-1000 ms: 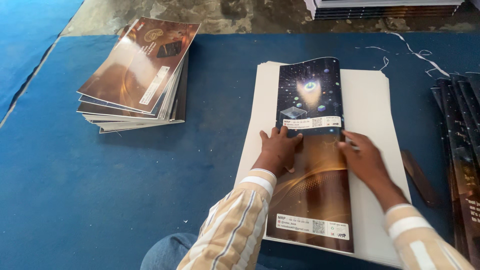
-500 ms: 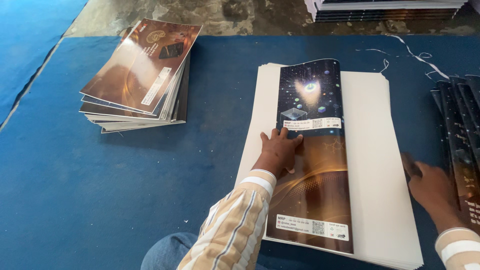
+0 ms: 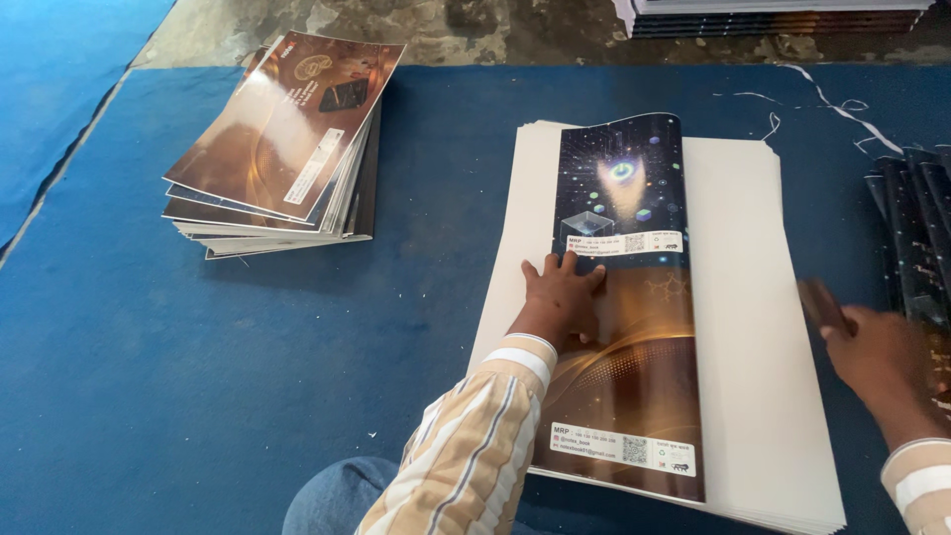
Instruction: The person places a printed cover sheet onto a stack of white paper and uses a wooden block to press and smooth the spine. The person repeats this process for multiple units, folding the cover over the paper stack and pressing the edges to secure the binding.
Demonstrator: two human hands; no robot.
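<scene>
My left hand [image 3: 561, 297] lies flat, fingers spread, on a folded glossy cover sheet [image 3: 626, 297] printed dark blue above and brown below. That sheet rests on a stack of white sheets [image 3: 753, 327]. Off the stack's right edge, my right hand [image 3: 877, 357] is closed around a small dark brown flat tool [image 3: 822, 303], which is blurred.
A pile of brown-covered booklets [image 3: 282, 149] sits at the back left of the blue cloth surface [image 3: 198, 396]. Dark printed sheets [image 3: 916, 238] fan out at the right edge. More stacked sheets [image 3: 773, 15] lie at the far top. White thread scraps [image 3: 827, 99] lie nearby.
My right hand left the cover sheet, moved right past the stack's edge, and now holds the small brown tool. My left hand stayed pressing the cover.
</scene>
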